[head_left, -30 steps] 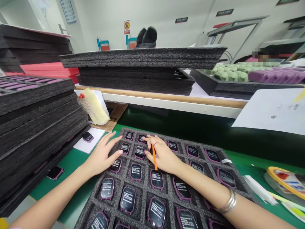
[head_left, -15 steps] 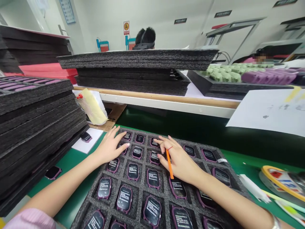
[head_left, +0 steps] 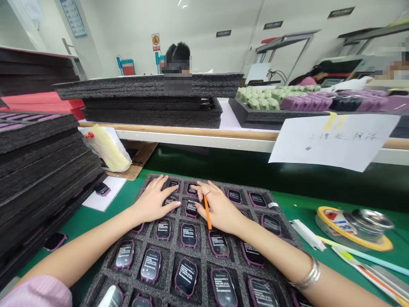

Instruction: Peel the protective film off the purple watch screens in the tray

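Resting the left hand (head_left: 155,200) open, fingers spread, on smartwatches (head_left: 188,235) seated in a dark foam tray (head_left: 169,251). Clutching an orange pencil (head_left: 207,212) in the right hand (head_left: 217,209), just beside the left, over the same tray. Keeping the tray on the green bench (head_left: 306,204), beside stacked foam trays (head_left: 47,162).
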`<state>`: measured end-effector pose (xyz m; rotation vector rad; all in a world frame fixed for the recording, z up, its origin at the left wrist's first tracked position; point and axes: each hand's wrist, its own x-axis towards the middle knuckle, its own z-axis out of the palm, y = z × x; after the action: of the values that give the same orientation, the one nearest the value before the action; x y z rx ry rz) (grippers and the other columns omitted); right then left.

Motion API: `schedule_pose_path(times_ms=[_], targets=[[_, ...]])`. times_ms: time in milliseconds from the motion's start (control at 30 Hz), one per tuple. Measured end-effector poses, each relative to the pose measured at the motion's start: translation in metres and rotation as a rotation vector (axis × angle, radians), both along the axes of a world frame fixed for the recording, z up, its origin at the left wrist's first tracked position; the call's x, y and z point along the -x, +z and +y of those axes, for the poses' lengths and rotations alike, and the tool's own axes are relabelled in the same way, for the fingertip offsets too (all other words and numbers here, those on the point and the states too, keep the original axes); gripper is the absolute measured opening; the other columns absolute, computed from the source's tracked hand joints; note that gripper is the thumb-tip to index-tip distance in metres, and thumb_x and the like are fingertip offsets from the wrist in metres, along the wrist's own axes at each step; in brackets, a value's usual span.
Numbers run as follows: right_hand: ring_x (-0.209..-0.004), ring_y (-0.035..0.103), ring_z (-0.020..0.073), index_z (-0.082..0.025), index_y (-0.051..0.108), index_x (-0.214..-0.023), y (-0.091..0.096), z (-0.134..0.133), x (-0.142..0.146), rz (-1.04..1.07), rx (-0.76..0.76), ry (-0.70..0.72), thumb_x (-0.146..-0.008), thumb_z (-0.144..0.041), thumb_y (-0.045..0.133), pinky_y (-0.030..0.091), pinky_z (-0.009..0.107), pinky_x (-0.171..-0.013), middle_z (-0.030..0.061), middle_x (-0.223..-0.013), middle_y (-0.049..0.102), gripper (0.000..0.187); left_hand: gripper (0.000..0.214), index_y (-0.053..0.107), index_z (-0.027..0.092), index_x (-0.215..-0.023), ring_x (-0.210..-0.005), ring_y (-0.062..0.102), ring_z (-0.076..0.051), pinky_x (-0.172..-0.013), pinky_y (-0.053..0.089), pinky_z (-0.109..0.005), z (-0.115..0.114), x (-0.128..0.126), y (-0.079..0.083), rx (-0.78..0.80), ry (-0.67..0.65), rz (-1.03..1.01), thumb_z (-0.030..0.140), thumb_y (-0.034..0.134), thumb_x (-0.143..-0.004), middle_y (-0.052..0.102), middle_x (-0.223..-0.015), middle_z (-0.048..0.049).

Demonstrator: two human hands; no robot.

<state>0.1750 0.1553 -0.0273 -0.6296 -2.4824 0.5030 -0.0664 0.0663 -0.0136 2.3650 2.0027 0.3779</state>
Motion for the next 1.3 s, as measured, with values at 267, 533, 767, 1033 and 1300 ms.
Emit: schedule_pose_path(times_ms=[267, 533, 767, 1033, 1300], targets=[[-0.134, 0.054, 0.0327, -0.025, 0.032, -0.079, 0.005, -0.001, 0.003, 0.003, 0.02, 0.031, -0.084, -0.012, 0.059, 0.03, 0.063, -0.121, 0.0135, -0.123, 0.07, 0.031, 0.064, 0.052, 0.02, -0.147, -0.15, 0.028, -0.038, -0.121, 0.029, -0.06, -0.003, 0.002, 0.003, -0.014, 0.0, 0.027, 0.062, 0.049, -0.099, 0.037, -0.158, -0.0194], [-0.134, 0.054, 0.0295, -0.026, 0.034, -0.082, 0.015, 0.004, -0.038, 0.081, 0.06, -0.019, -0.091, -0.021, 0.052, 0.027, 0.065, -0.12, 0.0127, -0.119, 0.071, 0.02, 0.065, 0.05, 0.018, -0.149, -0.15, 0.028, -0.038, -0.122, 0.027, -0.061, -0.008, 0.005, 0.001, -0.046, 0.014, 0.028, 0.061, 0.048, -0.099, 0.037, -0.158, -0.0188], [-0.133, 0.055, 0.0346, -0.026, 0.05, -0.086, 0.006, -0.008, -0.106, 0.201, 0.2, -0.202, -0.096, -0.046, 0.057, 0.033, 0.065, -0.117, 0.0094, -0.126, 0.07, 0.024, 0.065, 0.051, 0.018, -0.147, -0.149, 0.03, -0.038, -0.122, 0.027, -0.061, -0.014, 0.01, 0.01, -0.034, 0.029, 0.035, 0.062, 0.046, -0.099, 0.039, -0.157, -0.0174], [-0.075, 0.066, 0.0208, -0.02, 0.067, -0.09, -0.018, 0.031, -0.149, 0.629, 0.398, -0.575, -0.103, -0.069, 0.04, 0.058, 0.036, -0.076, 0.0053, -0.083, 0.067, 0.057, 0.062, 0.049, 0.016, -0.147, -0.15, 0.029, -0.038, -0.123, 0.029, -0.058, 0.021, -0.048, 0.017, 0.012, -0.17, 0.041, 0.053, 0.056, -0.097, 0.039, -0.157, -0.0186], [-0.07, 0.063, 0.0127, -0.013, 0.064, -0.107, -0.042, 0.069, -0.127, 0.906, 0.607, -0.615, -0.103, -0.036, 0.065, 0.057, 0.026, -0.063, 0.0022, -0.092, 0.064, 0.024, 0.053, 0.055, 0.019, -0.141, -0.145, 0.039, -0.036, -0.12, 0.033, -0.054, 0.09, -0.169, 0.004, 0.049, -0.471, 0.029, 0.047, 0.061, -0.097, 0.048, -0.151, -0.0182]])
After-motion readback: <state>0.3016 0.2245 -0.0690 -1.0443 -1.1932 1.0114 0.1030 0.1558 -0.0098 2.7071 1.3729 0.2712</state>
